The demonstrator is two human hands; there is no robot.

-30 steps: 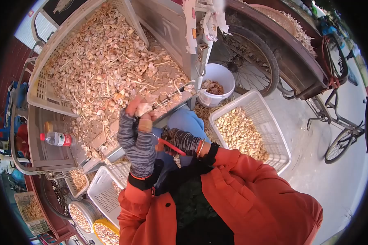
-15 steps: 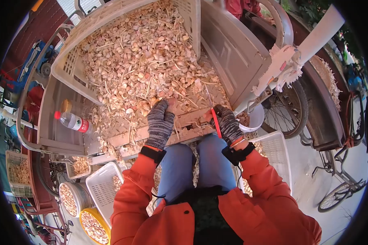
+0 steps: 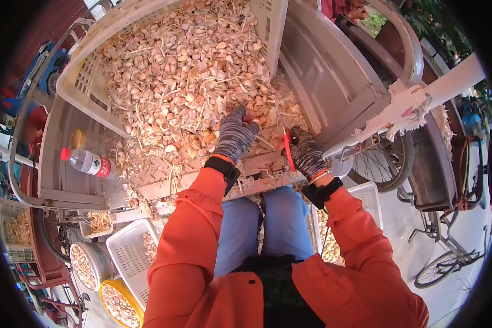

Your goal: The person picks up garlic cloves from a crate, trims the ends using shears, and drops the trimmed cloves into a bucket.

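Right hand [image 3: 306,152] was closed round red tool [image 3: 288,151]; left hand [image 3: 236,134] was at garlic [image 3: 188,97] alongside, hold unclear. Best pointed away.

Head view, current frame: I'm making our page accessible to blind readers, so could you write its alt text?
A gloved left hand reaches to a heap of garlic cloves while the gloved right hand holds a red tool. A red-capped bottle is to the left.

Daylight falls across pale, smooth ground [image 3: 398,213] beside a parked cargo tricycle [image 3: 429,177] at right. Dark green foliage [image 3: 443,33] fills the upper right, opposite a maroon, ribbed surface [image 3: 49,27].
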